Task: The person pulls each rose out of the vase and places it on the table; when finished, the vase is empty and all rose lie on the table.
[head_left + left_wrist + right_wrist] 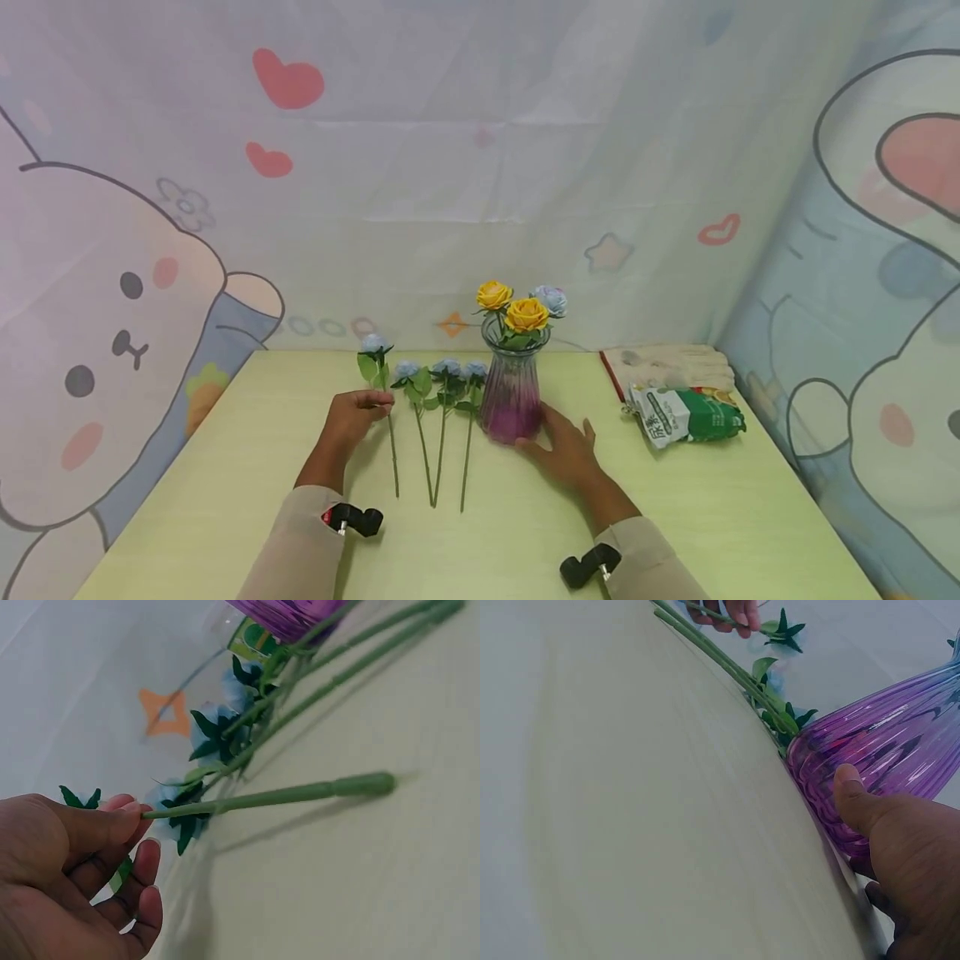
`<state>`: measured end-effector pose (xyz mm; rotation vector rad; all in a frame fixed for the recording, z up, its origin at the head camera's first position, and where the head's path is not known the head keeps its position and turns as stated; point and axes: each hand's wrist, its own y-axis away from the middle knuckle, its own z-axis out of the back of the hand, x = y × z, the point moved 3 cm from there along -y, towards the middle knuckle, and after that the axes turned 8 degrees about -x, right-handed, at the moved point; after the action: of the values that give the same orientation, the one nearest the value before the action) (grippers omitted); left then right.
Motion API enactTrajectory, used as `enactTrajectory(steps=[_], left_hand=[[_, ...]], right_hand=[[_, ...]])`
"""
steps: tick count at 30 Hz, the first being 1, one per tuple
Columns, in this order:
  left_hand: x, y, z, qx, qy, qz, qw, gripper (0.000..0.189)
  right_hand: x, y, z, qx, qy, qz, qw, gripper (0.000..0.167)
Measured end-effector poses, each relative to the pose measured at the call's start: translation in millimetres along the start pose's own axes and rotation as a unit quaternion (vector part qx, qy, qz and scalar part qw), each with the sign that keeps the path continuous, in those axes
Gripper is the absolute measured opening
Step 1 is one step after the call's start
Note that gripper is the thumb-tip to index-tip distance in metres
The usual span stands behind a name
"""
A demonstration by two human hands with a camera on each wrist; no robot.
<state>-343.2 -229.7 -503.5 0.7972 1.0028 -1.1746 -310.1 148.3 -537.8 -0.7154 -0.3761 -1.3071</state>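
Observation:
Between its thumb and fingertips, my left hand (348, 427) pinches the stem of a light blue artificial rose (373, 344). In the left wrist view its green stem (277, 797) points away from the hand, its tip above the table. My right hand (567, 452) holds the lower part of a purple ribbed glass vase (510, 396), thumb on the front and fingers round the right side. Two yellow roses (527, 315) and a blue rose (551, 299) stand in the vase. Three more blue roses (447, 368) lie side by side between the left hand and the vase.
On the right of the table (517, 542) lies a green and white packet (693, 414), in front of a pale, folded-looking item (667, 365) with a red edge. A cartoon-printed cloth (420, 208) hangs behind the table and along both sides.

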Motion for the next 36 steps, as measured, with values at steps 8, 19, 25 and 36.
enactTrajectory(steps=[8, 19, 25, 36], left_hand=[[17.9, -2.5, -1.6, 0.004, -0.035, -0.019, 0.9992, 0.020], [36.1, -4.0, -4.7, 0.004, -0.083, -0.061, 0.9947, 0.024], [40.7, -1.8, -7.1, -0.004, -0.106, -0.093, 0.9901, 0.025], [40.0, 1.6, -11.2, -0.014, -0.111, -0.101, 0.9886, 0.030]], right_hand=[[-1.1, 0.0, -2.8, -0.007, 0.004, 0.005, 1.0000, 0.082], [-5.8, -1.8, -5.8, -0.004, -0.002, -0.007, 1.0000, 0.083], [-4.9, -1.1, -6.4, -0.002, -0.004, -0.004, 1.0000, 0.084], [-5.2, -0.2, -5.0, -0.003, -0.005, -0.002, 1.0000, 0.084]])
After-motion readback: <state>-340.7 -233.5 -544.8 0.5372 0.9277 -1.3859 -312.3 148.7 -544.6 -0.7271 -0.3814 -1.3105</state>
